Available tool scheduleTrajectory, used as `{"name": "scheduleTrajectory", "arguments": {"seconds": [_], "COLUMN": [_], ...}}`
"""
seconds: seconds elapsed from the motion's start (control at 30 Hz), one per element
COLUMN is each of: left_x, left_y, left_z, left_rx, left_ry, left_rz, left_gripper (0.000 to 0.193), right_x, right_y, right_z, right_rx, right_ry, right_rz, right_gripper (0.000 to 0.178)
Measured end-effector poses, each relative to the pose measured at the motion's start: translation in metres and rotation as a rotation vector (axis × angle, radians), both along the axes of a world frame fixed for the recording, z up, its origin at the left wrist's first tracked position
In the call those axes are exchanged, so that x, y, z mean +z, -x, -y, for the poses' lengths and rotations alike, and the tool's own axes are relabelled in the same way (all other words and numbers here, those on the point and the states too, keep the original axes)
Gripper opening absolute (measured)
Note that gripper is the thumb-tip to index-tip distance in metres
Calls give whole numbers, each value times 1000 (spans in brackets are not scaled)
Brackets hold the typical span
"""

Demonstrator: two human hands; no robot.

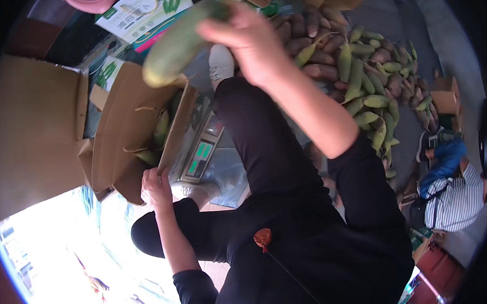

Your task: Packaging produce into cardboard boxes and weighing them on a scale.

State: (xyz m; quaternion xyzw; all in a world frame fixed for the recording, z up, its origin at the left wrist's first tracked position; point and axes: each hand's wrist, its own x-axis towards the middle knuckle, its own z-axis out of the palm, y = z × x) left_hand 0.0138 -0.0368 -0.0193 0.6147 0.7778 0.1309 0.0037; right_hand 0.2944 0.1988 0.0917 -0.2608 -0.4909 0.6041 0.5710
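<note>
My right hand (249, 40) is raised with its fingers closed round one end of a large green radish (176, 46), slightly blurred by motion. The radish's paler, yellowish end points down and left, above an open cardboard box (114, 119). Inside that box lie some green radishes (161, 128), partly hidden by the box wall. Lower down, my left hand (157, 188) pinches the near corner of the box's edge. Close beside the box is a weighing scale (202, 148) with lit green displays.
A large heap of green radishes (354, 79) and reddish-brown roots (321, 59) covers the floor to the right. Another carton (36, 128) stands left. Printed cardboard (139, 15) and a pink basin (93, 2) are at the far left. A person in a striped shirt (455, 202) sits far right.
</note>
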Motion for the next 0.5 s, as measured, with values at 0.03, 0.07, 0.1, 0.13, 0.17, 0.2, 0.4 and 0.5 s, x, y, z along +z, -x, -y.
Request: {"name": "scheduleTrajectory", "arguments": {"seconds": [0.03, 0.07, 0.1, 0.13, 0.17, 0.2, 0.4, 0.5], "left_x": [-3, -2, 2, 2, 3, 6, -4, -7], "left_y": [-1, -3, -5, -6, -9, -10, 3, 2], "left_z": [-3, -4, -3, -5, -6, -3, -5, -5], "left_rx": [-4, -3, 9, 16, 2, 6, 0, -64], "left_ry": [0, 4, 17, 25, 34, 44, -26, -42], "left_rz": [23, 39, 37, 46, 19, -13, 10, 65], "left_gripper": [16, 16, 16, 17, 18, 18, 16, 16], "right_x": [-6, -12, -15, -23, -32, -35, -98, -140], "right_y": [22, 37, 49, 55, 50, 47, -72, -151], "right_z": [-2, -6, -2, -4, -10, -14, -1, 32], "right_rx": [14, 144, 144, 91, 51, 29, -111, -310], "right_ry": [64, 74, 110, 130, 95, 61, 250, 319], "right_rz": [-153, -61, 29, 155, 266, 374, 440, 665], "right_gripper": [44, 36, 42, 49, 51, 53, 34, 31]}}
